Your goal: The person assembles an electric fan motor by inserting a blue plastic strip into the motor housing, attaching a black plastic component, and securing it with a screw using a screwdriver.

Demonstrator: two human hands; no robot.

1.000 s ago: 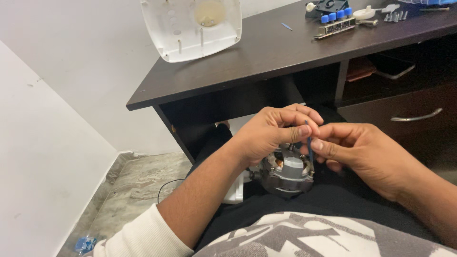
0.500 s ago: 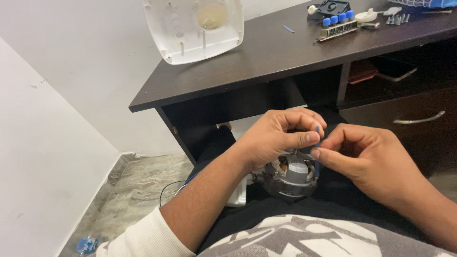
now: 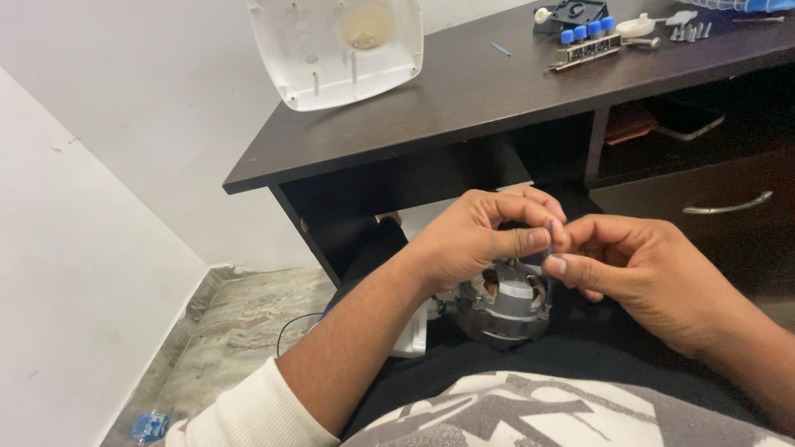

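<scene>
We look down at our own two hands, raised together over our lap at the centre of the view. Our left hand curls closed, thumb pressed against forefinger, pinching a thin blue wire that stands nearly upright between the fingertips. Our right hand, coming in from four o'clock, meets it fingertip to fingertip, its thumb and forefinger closed on the same wire just below. Directly beneath the hands, toward six o'clock, a small grey electric motor rests on our dark-clothed lap, and the wire runs down toward it. At twelve o'clock a dark wooden desk spans the view. A white plastic housing lies on it at eleven o'clock, and a strip with blue-capped switches sits at one o'clock.
</scene>
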